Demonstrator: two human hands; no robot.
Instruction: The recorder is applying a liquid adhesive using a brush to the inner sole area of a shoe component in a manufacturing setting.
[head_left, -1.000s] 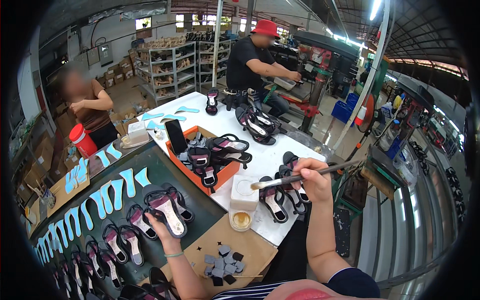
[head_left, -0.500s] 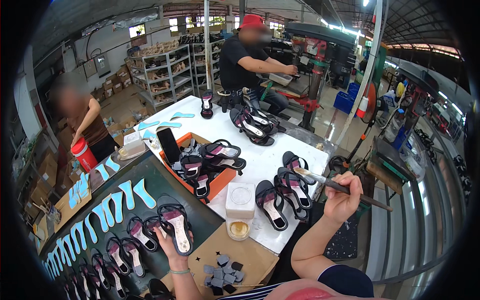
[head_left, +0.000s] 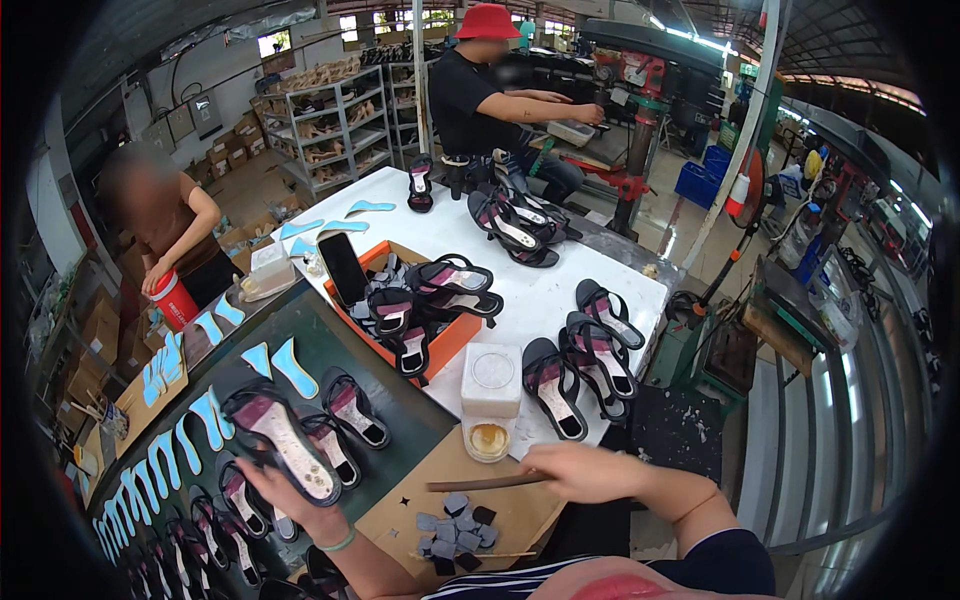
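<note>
My left hand (head_left: 290,505) is closed on a black strappy sandal (head_left: 290,440), holding it tilted above the dark green bench, its pale insole facing up. In my right hand (head_left: 580,472) is a brush (head_left: 478,483); its dark stick points left over the cardboard, and its bristles are out of sight. Close to that hand stands a small cup of yellowish paste (head_left: 487,438), touching a white lidded tub (head_left: 492,380). Below the stick lies a pile of small grey and black square pieces (head_left: 460,530).
More sandals (head_left: 230,505) line the bench beside blue-edged insoles (head_left: 165,450). An orange box (head_left: 450,345) on the white table (head_left: 560,290) holds sandals and grey pieces; a phone (head_left: 342,265) leans in it. Two co-workers (head_left: 465,105) stand beyond the table and at far left.
My right hand has come down and left with the brush, from raised beside the table to near the paste cup. The left hand has moved left with a sandal, now more tilted.
</note>
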